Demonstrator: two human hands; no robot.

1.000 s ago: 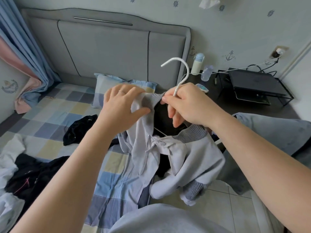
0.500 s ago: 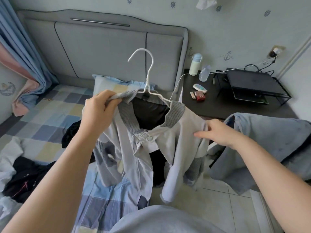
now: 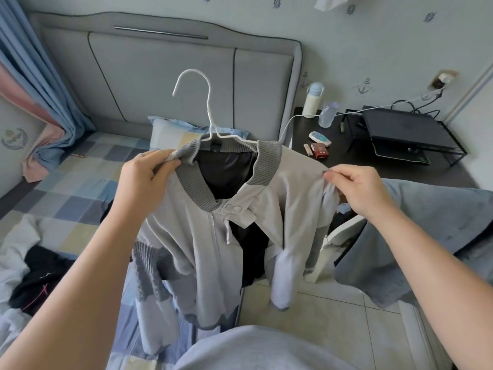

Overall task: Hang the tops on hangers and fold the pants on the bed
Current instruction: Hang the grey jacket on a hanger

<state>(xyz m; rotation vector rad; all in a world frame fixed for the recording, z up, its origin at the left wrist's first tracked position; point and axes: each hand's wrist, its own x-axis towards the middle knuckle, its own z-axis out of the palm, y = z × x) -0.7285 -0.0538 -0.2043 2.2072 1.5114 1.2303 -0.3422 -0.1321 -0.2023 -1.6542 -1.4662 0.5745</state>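
A light grey jacket (image 3: 202,244) with a darker ribbed collar and black lining hangs on a white wire hanger (image 3: 206,108) in front of me, over the bed's edge. My left hand (image 3: 149,180) pinches the collar and shoulder on the left. My right hand (image 3: 357,190) pinches the right shoulder seam. The hanger's hook sticks up above the collar, free of both hands. Both sleeves dangle down. Dark clothes (image 3: 40,279) and white ones (image 3: 16,244) lie on the checked bed (image 3: 80,177) at the lower left.
A padded grey headboard (image 3: 165,76) and a pillow (image 3: 170,132) stand behind. A dark nightstand (image 3: 373,166) at right carries a bottle (image 3: 313,100), a cup, small items and a black device on a rack. A grey-blue garment (image 3: 416,236) drapes at right. Tiled floor lies below.
The jacket has gone from bunched to spread on the hanger. My right hand let go of the hook and moved out to the right shoulder. My left hand shifted to the collar.
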